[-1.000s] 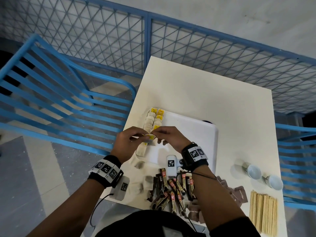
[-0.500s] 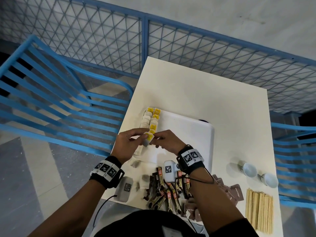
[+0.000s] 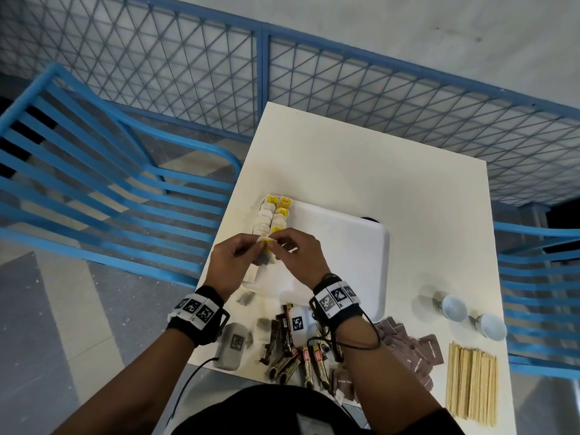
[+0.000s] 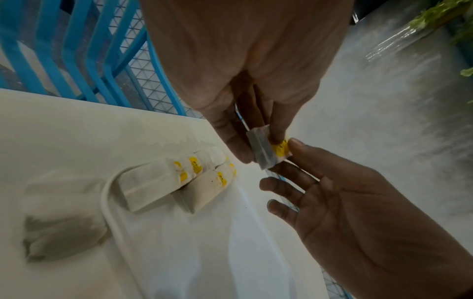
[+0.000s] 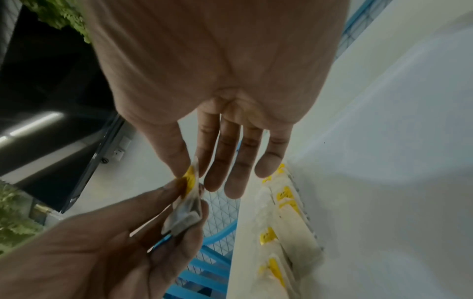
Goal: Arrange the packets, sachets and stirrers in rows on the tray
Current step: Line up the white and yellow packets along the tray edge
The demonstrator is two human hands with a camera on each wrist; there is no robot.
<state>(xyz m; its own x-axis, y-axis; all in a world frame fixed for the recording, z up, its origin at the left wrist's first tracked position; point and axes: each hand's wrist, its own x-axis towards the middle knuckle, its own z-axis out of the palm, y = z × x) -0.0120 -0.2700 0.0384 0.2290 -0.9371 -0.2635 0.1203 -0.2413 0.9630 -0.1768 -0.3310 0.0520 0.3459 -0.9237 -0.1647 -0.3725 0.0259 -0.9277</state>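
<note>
**Tea-bag sachet held over tray, second row half built**

Step in hand, by my read: still on the sachets. Both hands share one yellow-tagged sachet (image 3: 265, 246) in the air just above the tray (image 3: 351, 246), at the near end of the rows. Left hand (image 3: 233, 262) pinches the sachet body betw. thumb and fingers; right hand (image 3: 301, 257) pinches the yellow tag end betw. thumb and index, other fingers straight and spread. Looks like they're squaring it up before setting it down.

Two sachet rows (image 3: 273, 218) run along the tray's left edge, overlapping; the right-hand row is the shorter one.

Next move, prob.: lower this sachet onto the near end of the shorter row, tag up, overlapped like the rest; it's light and floppy, so needs a flat release w/o nudging neighbours.

Not yet started: stick packets (image 3: 292, 356) and brown packets (image 3: 417, 346) heaped on the surface (image 3: 361, 158) near the person, stirrers (image 3: 470, 384) bundled at right by two cups (image 3: 470, 315).

Vs. earlier frames: hands sit in much the same spot over the tray, sachet still unplaced; rows look unchanged. View has shifted slightly.
</note>
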